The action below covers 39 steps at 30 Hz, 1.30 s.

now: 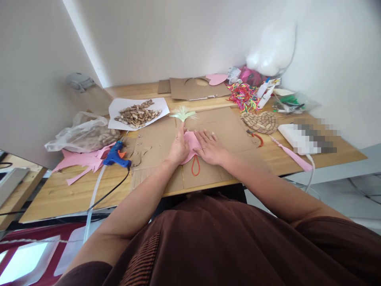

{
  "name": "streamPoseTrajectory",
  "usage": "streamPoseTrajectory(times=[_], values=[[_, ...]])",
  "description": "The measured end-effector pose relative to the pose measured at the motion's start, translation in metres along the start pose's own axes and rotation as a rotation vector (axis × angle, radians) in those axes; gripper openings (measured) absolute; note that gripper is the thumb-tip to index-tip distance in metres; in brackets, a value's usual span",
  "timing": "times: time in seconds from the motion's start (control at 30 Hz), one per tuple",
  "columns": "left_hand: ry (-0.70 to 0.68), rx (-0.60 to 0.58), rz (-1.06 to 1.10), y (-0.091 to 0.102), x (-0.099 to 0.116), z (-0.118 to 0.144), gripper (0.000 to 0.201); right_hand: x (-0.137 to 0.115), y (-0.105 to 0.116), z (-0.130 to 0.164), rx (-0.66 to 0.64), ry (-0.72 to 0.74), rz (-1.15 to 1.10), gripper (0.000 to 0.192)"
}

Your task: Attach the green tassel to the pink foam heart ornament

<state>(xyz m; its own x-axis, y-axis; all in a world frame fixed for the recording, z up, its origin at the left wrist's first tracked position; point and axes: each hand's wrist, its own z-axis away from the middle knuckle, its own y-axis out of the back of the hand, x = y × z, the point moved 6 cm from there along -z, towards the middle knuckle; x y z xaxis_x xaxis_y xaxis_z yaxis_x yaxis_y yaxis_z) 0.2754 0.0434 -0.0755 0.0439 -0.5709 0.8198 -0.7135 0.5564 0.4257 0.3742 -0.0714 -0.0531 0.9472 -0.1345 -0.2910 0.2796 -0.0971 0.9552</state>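
A pink paper piece (193,143) lies on the cardboard in front of me, partly covered by both hands. My left hand (179,146) rests along its left edge, turned on its side with fingers stretched forward. Those fingertips reach the base of a pale green tassel (183,114), which fans out at the far end of the paper. My right hand (210,147) lies flat on the right side of the paper, fingers extended. A red cord loop (195,166) sticks out from the near end.
Peanuts (138,114) lie on white paper at the back left. A blue glue gun (116,155) rests near pink scraps (86,161). To the right are a heart covered in peanuts (260,121), red-handled pliers (257,139), a pink tassel (293,155) and colourful cords (242,95).
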Motion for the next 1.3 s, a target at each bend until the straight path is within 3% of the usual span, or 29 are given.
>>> streamPoseTrajectory(times=[0.17, 0.3, 0.4, 0.53, 0.7, 0.77, 0.9, 1.03, 1.1, 1.2, 1.3], values=[[-0.015, 0.010, 0.021, 0.001, -0.001, 0.000, 0.072, 0.029, 0.011, 0.041, 0.016, -0.137, 0.031, 0.082], [-0.016, 0.034, -0.001, 0.006, 0.006, 0.002, 0.064, 0.063, 0.038, 0.077, 0.208, -0.256, -0.043, 0.072], [-0.060, 0.018, -0.096, 0.008, 0.020, 0.006, 0.049, 0.061, 0.046, 0.091, 0.258, -0.212, -0.095, 0.061], [-0.210, -0.084, -0.271, 0.001, 0.040, 0.013, 0.031, 0.034, 0.037, 0.089, 0.215, -0.132, -0.143, 0.061], [-0.171, -0.222, -0.479, -0.009, 0.033, 0.015, 0.045, 0.033, 0.022, 0.068, 0.179, -0.162, -0.164, 0.098], [-0.159, -0.261, -0.513, -0.010, 0.029, 0.015, 0.046, 0.050, 0.026, 0.062, 0.240, -0.174, -0.144, 0.092], [-0.171, -0.276, -0.546, -0.010, 0.026, 0.015, 0.048, 0.088, 0.044, 0.064, 0.382, -0.241, -0.083, 0.058], [-0.204, -0.228, -0.480, -0.006, 0.030, 0.013, 0.042, 0.088, 0.050, 0.076, 0.412, -0.222, -0.110, 0.040], [-0.195, -0.123, -0.401, 0.003, 0.035, 0.011, 0.032, 0.074, 0.048, 0.079, 0.396, -0.170, -0.144, 0.039], [-0.099, 0.089, -0.342, 0.027, 0.043, 0.011, 0.023, 0.053, 0.043, 0.078, 0.362, -0.105, -0.187, 0.039], [-0.016, 0.098, -0.363, 0.041, 0.049, 0.022, 0.017, 0.043, 0.041, 0.074, 0.349, -0.074, -0.217, 0.038]])
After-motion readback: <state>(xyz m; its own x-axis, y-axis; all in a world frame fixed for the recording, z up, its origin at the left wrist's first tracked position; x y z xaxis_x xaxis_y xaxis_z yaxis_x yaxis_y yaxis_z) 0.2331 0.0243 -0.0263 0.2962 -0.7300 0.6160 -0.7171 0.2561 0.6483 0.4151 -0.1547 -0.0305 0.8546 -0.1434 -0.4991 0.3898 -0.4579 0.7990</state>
